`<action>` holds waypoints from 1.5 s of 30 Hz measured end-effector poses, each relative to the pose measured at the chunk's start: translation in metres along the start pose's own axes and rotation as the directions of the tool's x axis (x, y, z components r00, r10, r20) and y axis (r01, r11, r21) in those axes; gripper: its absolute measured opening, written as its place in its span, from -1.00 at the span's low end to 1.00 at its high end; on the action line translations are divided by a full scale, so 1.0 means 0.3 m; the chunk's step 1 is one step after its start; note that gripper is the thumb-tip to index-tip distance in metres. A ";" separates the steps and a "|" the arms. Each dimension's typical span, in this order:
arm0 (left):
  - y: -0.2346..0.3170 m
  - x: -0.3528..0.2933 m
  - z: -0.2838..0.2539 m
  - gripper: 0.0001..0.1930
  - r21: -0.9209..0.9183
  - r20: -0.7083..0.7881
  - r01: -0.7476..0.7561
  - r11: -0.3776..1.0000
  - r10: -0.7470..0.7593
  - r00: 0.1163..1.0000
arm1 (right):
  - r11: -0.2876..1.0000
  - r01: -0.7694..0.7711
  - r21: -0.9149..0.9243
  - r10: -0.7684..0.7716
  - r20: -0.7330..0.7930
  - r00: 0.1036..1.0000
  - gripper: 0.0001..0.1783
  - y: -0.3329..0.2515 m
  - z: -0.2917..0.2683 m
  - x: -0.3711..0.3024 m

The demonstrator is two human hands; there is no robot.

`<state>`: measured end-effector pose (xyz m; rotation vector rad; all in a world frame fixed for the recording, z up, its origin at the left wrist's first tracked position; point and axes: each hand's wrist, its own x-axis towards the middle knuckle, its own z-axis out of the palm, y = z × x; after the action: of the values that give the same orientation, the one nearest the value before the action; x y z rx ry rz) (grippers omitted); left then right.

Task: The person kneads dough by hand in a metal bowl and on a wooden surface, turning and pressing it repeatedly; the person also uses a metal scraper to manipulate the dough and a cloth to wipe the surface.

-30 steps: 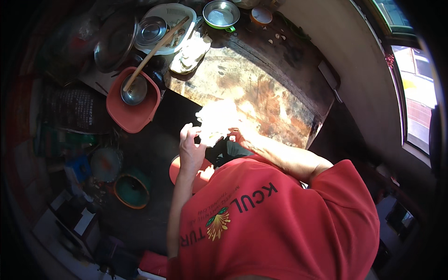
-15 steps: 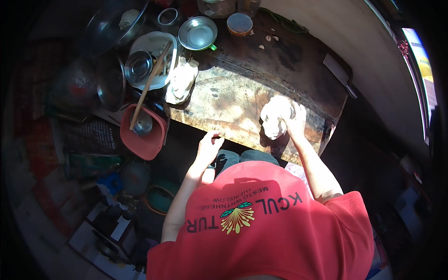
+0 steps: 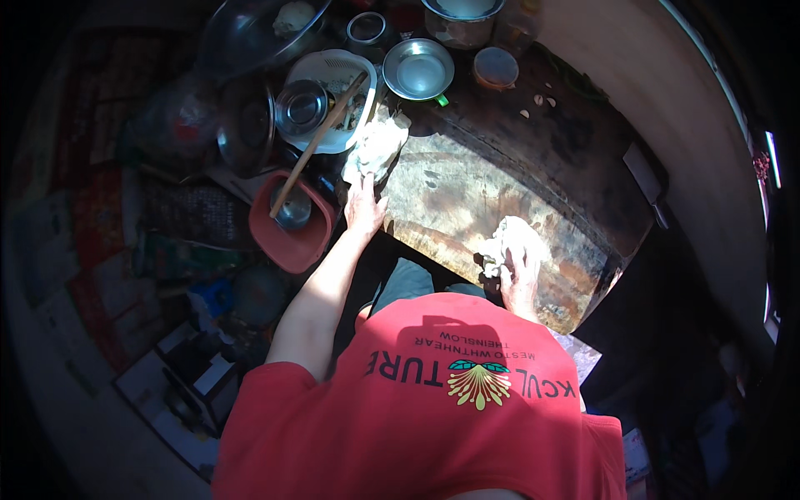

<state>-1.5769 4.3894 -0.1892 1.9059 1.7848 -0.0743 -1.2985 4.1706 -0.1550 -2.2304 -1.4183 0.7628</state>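
My right hand (image 3: 520,273) presses down on a crumpled white cloth (image 3: 518,236) near the front edge of a worn wooden board (image 3: 467,187). Its fingers are bent into the cloth, which glares in the sun, so its folds are hard to read. My left hand (image 3: 364,208) reaches to the board's left corner, fingers stretched forward and thumb apart. Those fingertips meet the near end of a second white crumpled bundle (image 3: 382,146), also bright in the sunlight; whether it is cloth or plastic I cannot tell.
Left of the board stand a white basket (image 3: 332,62) with a wooden stick (image 3: 321,137) across it, and a pink basin (image 3: 289,250). A metal pan (image 3: 419,71), a lidded tub (image 3: 495,68) and a big bowl (image 3: 237,42) line the back. A cleaver (image 3: 642,175) lies at the right edge.
My left hand has moved forward and left from the board's front edge to the left bundle. My right hand has shifted from the cloth's right side onto its near part. The view has swung.
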 end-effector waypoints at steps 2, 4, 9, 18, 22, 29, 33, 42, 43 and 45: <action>-0.013 0.089 0.002 -0.19 0.110 -0.016 -0.055 0.992 0.057 0.998 | 0.998 -0.054 0.013 0.055 -0.095 0.994 -0.42 0.018 0.015 -0.009; -0.010 0.161 0.019 -0.18 0.234 -0.028 -0.042 0.971 0.050 0.998 | 0.999 -0.025 -0.030 0.021 -0.119 0.993 -0.43 0.032 0.008 0.002; -0.005 0.253 -0.032 -0.63 -0.044 -0.010 -0.019 0.999 0.018 1.000 | 0.954 -0.171 0.246 0.187 -0.047 0.981 -0.55 -0.059 0.013 0.100; 0.036 -0.026 -0.337 -0.78 -0.336 -0.101 -0.519 0.786 0.517 0.850 | 0.369 -0.575 0.730 0.301 0.491 0.817 -0.57 -0.476 0.302 0.581; -0.040 -0.108 -0.348 -0.81 -0.451 -0.011 -0.331 0.829 0.366 0.931 | 0.797 -0.320 0.512 0.073 0.445 0.893 -0.82 -0.538 0.296 0.547; -0.058 -0.150 -0.311 -0.74 -0.402 0.152 -0.327 0.855 0.415 0.897 | 0.777 0.618 0.119 -0.610 -0.103 0.786 -0.77 -0.648 0.082 0.468; 0.019 -0.125 -0.330 -0.58 -0.477 0.080 -0.423 0.770 0.518 0.852 | 0.744 0.646 0.172 -0.638 -0.105 0.763 -0.70 -0.705 0.009 0.430; 0.122 -0.080 -0.321 -0.85 -0.620 0.192 -0.374 0.690 0.595 0.780 | 0.797 0.486 0.359 -0.467 -0.145 0.872 -0.74 -0.698 -0.077 0.391; 0.117 -0.075 -0.314 -0.85 -0.608 0.118 -0.467 0.642 0.655 0.747 | 0.819 0.436 0.375 -0.408 -0.155 0.900 -0.76 -0.685 -0.083 0.386; 0.101 -0.085 -0.307 -0.85 -0.557 0.133 -0.507 0.658 0.673 0.727 | 0.844 0.320 0.430 -0.304 -0.108 0.946 -0.77 -0.632 -0.074 0.367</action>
<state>-1.5799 4.4034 -0.0899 1.8578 0.7679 0.2611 -1.3794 4.3484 -0.0532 -1.6094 -1.3778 0.8274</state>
